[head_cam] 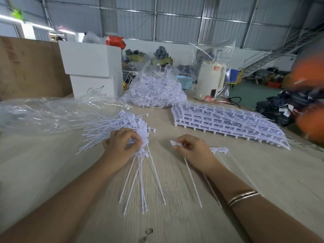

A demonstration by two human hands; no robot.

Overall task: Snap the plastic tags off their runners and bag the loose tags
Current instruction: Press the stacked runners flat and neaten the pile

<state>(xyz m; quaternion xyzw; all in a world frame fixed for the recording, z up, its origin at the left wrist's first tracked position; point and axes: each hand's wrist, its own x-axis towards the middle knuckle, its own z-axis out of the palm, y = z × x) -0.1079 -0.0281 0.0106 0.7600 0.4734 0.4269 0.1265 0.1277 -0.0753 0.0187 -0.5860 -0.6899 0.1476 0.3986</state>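
You're partway: your left hand (pixel 122 145) grips a fan of loose white plastic tags (pixel 140 165), your right hand (pixel 191 149) pinches one tag (pixel 175 143), one clear bag (pixel 156 88) is filled, stacked white runner sheets (pixel 228 123) remain.

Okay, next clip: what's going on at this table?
A person is breaking white plastic tags off runners at a wooden table. The left hand grips a bundle of loose tags, tails fanned toward the camera. The right hand pinches a single tag, with a short runner piece beside it. A stack of runners waits at right; a clear bag behind already holds tags.
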